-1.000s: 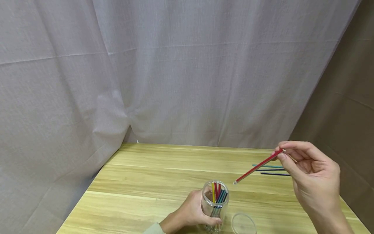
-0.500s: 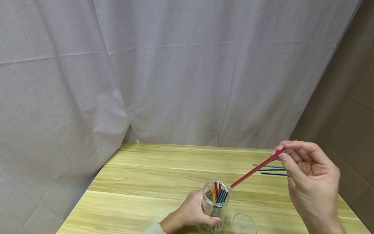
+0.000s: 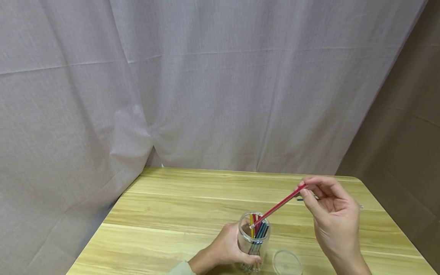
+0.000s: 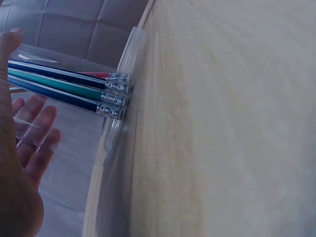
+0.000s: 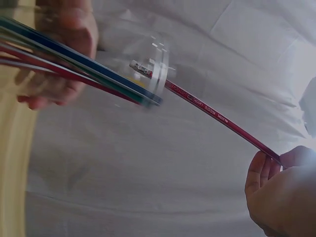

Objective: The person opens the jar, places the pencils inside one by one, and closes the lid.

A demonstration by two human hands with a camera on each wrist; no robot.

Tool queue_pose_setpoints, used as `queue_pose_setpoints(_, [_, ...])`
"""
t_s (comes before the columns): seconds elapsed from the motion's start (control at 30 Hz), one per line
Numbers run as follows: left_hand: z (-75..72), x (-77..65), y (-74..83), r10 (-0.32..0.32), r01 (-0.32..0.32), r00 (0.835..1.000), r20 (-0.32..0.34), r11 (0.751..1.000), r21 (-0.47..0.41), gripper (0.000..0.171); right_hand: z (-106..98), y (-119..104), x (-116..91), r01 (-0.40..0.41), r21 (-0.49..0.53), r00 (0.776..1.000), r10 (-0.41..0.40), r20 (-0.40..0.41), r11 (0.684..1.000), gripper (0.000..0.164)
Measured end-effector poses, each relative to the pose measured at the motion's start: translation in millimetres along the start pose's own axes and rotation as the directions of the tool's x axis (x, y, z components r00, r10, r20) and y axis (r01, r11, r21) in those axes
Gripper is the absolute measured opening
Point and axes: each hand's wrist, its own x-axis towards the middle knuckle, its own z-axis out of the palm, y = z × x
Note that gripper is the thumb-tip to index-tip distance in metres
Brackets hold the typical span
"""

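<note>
My left hand [image 3: 231, 244] is wrapped round a clear jar [image 3: 243, 240] standing on the table. Inside the jar, several pencils [image 4: 74, 89] in yellow, red, green and dark blue lean together, eraser ends down. Between thumb and fingertips, my right hand [image 3: 331, 212] pinches one end of a red pencil [image 3: 280, 205]. That pencil slants down to the left, and its eraser end [image 5: 140, 68] is just inside the jar's rim in the right wrist view. Beside the jar lies a clear round lid [image 3: 287, 262].
Behind my right hand, a dark blue pencil [image 3: 300, 199] lies on the wooden table [image 3: 192, 206], mostly hidden. Another pencil's end [image 3: 361, 206] shows past the hand. A grey curtain [image 3: 213, 95] hangs along the back and left.
My right hand has moved left and slightly down, bringing the red pencil's eraser end from beside the jar into its mouth. The left hand and jar have stayed in place.
</note>
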Motion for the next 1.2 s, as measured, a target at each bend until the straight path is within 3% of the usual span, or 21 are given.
queue_pose_setpoints(0.13, [0.5,-0.1,-0.5,-0.003,0.003,1.000,0.000,1.000,-0.007,0.070,0,10,-12,-0.076,-0.146,0.997,0.071,-0.039,0.986,0.031])
queue_pose_setpoints(0.27, [1.0,-0.1,-1.1,-0.002,0.002,1.000,-0.002,1.000,-0.008,0.072,1,17,-23,-0.184,-0.315,0.982,0.164,-0.089,0.931,0.025])
queue_pose_setpoints(0.53, [1.0,0.2,-0.9,-0.003,0.003,1.000,-0.012,1.000,0.006,0.070,-7,38,-41,-0.185,-0.276,0.982,0.172,-0.072,0.943,0.026])
queue_pose_setpoints(0.9, [0.9,1.0,0.2,0.002,-0.002,1.000,-0.012,1.000,-0.009,0.070,-11,45,-58,-0.275,-0.424,0.961,0.257,-0.099,0.863,0.024])
queue_pose_setpoints(1.2, [1.1,0.2,0.0,-0.005,0.005,1.000,-0.009,1.000,-0.019,0.068,-13,48,-66,-0.273,-0.534,0.957,0.281,-0.067,0.800,0.022])
